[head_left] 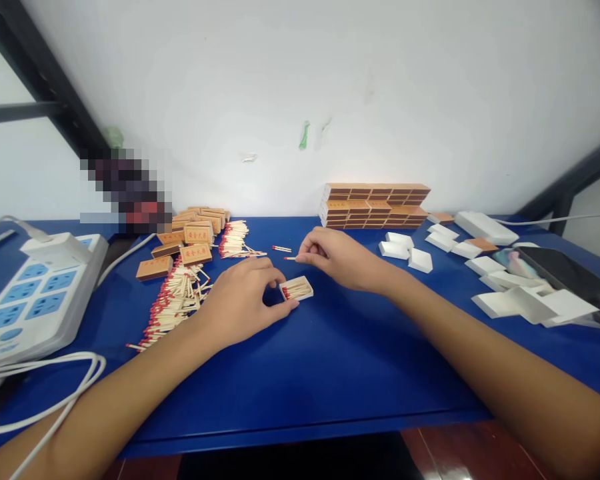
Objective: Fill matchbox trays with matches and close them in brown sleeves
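Thumb and fingers of my left hand [247,293] grip the left end of a small white matchbox tray [305,295] on the blue table. Red-tipped matches [296,289] lie inside it. Just beyond the tray, my right hand [333,257] is pinched on a single match [290,259], its red head pointing left. Two loose matches [281,249] lie behind that one. Beside my left hand spreads a large heap of matches [177,297], with a smaller pile [234,239] farther back.
Orange-brown matchboxes [197,235] are heaped at the back left. Matchboxes form a stacked block [375,205] against the wall. White trays [420,260] lie to the right, near a dark phone [570,273]. At left sits a power strip [45,293] with white cables [80,380].
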